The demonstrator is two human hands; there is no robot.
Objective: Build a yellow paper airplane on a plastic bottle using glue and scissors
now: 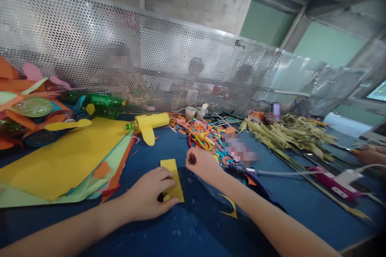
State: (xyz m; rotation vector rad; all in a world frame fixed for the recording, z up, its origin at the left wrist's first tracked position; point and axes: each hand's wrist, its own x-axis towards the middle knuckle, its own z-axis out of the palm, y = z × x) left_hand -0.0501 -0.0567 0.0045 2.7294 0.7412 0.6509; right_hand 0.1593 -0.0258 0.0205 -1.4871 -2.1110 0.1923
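Note:
A small yellow paper strip [172,172] lies on the blue table [193,225]. My left hand [149,198] rests on its near end, fingers curled and pressing it down. My right hand [200,162] is just right of the strip's far end, closed in a loose fist; I cannot make out what it holds, if anything. A dark mark shows on that hand near the thumb.
Stacked yellow, green and orange paper sheets [60,160] lie at left. A bottle wrapped in yellow paper [149,122] and coloured paper scraps [199,132] sit beyond. Dried plant stalks [286,134] and a pink power strip [328,180] are at right. Another person's hand [372,154] is far right.

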